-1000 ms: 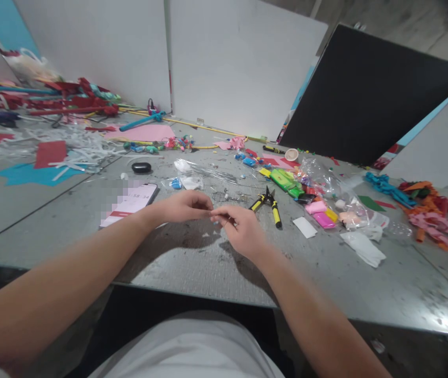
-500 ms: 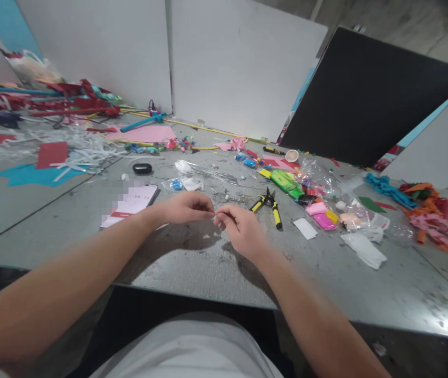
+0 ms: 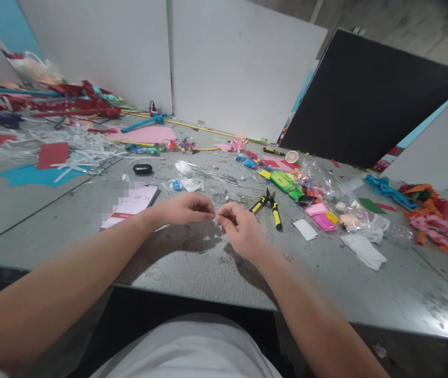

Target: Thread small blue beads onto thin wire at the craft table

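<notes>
My left hand (image 3: 192,208) and my right hand (image 3: 241,227) meet above the near middle of the table, thumbs and fingertips pinched together. Between them shows a tiny pale bluish-white piece (image 3: 216,223), too small to name; it sits at the fingertips of my right hand. Whatever my left fingertips hold is hidden. Just right of my right hand lie yellow-and-black pliers (image 3: 276,214), their jaws apart. A phone (image 3: 148,197) with a lit screen rests beside my left forearm. Beyond my hands are a bundle of thin wires (image 3: 216,174) and a small blue lump (image 3: 176,185) in clear wrapping.
A black oval case (image 3: 142,169) stands behind the phone. To the right are colourful soft packets (image 3: 287,182), a white card (image 3: 305,229) and crumpled plastic. White shredded strips (image 3: 85,149) and red paper (image 3: 52,156) cover the left. Upright panels (image 3: 243,68) close off the back.
My right fingertips have shifted slightly and curled, and more of the tiny pale piece now shows beneath them. My left hand has hardly moved.
</notes>
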### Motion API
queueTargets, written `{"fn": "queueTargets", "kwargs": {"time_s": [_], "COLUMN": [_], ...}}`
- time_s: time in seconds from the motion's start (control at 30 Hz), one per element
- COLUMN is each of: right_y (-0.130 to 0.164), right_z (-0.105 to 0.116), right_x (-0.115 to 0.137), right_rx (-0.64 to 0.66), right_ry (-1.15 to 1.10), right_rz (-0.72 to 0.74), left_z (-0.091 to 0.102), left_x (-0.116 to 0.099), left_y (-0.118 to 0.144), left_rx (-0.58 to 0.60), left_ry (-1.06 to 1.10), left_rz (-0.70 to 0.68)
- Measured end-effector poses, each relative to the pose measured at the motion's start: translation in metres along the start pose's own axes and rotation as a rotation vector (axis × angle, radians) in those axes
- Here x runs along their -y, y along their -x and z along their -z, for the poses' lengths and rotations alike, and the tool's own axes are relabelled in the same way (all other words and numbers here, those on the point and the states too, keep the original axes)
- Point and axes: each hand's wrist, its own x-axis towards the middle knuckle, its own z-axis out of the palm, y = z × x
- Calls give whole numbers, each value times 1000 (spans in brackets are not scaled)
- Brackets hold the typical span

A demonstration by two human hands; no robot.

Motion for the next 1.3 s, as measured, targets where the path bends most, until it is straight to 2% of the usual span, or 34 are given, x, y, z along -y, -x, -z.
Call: {"fn": "queueTargets", "kwargs": {"time_s": [0.13, 0.33, 0.5, 0.7, 0.97, 1.3], "right_y": [1, 2, 2, 3, 4, 3], "right_z": [-3, -5, -5, -3, -2, -2], "right_x": [-1, 1, 0, 0, 1, -2], "right_rx": [-15, -119, -119, -130, -145, -157], "right_ry": [15, 82, 88, 85, 80, 105], "right_rz": [21, 274, 360, 384, 379, 379], "left_z": [-3, -9, -9, -7, -6, -5], "left_x": [-4, -10, -13, -13, -11, -10], "left_y": [2, 5, 6, 6, 6, 5], "left_rx": [11, 27, 17, 6, 4, -7], "left_ry": [-20, -21, 28, 107, 199, 214], "left_rz": [-26, -76, -118, -159, -124, -134]}}
